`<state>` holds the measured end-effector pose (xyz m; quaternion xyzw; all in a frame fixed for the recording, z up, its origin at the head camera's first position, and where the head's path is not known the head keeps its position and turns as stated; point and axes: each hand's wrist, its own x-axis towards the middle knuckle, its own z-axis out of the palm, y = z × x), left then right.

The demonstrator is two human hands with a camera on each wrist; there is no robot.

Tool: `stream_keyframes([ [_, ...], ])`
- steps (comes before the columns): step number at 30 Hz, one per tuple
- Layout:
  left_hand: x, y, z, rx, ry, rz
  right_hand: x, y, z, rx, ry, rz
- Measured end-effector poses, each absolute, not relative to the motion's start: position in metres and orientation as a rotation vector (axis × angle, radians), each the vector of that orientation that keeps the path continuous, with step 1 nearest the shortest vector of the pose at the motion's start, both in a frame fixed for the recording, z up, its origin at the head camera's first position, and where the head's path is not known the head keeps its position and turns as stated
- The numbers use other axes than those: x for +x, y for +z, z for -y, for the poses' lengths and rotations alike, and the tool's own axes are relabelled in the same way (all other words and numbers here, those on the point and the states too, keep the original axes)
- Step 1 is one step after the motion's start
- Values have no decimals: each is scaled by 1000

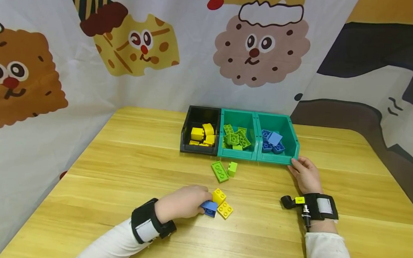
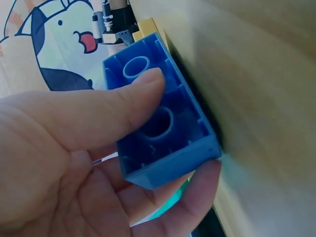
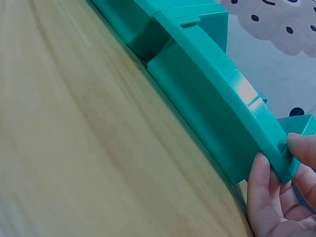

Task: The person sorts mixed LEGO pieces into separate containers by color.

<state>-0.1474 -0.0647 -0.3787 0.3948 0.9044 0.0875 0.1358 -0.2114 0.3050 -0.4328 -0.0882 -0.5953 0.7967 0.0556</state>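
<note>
My left hand [image 1: 186,201] pinches a blue building brick [image 1: 209,208] just above the table. In the left wrist view the thumb presses into the hollow underside of that blue brick [image 2: 163,123], with fingers behind it. Two yellow bricks [image 1: 225,210] sit right beside it. My right hand [image 1: 306,175] grips the front right corner of the right green bin [image 1: 278,159], which holds several blue bricks [image 1: 272,142]. In the right wrist view, thumb and fingers of the right hand [image 3: 284,197] pinch the bin's rim [image 3: 247,111].
Left of that bin stand a middle green bin [image 1: 238,154] with lime green bricks and a black bin [image 1: 198,149] with yellow ones, joined in a row. Two lime green bricks [image 1: 220,171] lie before them on the wooden table [image 1: 138,152]. A printed curtain [image 1: 187,85] hangs behind.
</note>
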Motion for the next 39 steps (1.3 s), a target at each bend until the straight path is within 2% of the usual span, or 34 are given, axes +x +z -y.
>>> stream_keyframes([
  [14,-149,-361,68,1166,449,-2641,-211,-433,-308,-273,2419,1786],
  [23,-157,-349,48,1143,600,-2625,-209,-432,-308,-292,2393,1815],
  [27,-172,-333,28,1182,631,-2642,-209,-432,-308,-271,2396,1818],
  [34,-222,-302,-16,1211,599,-2752,-210,-433,-310,-247,2402,1800],
  [39,-244,-296,-38,1203,591,-2818,-211,-433,-308,-263,2411,1801],
])
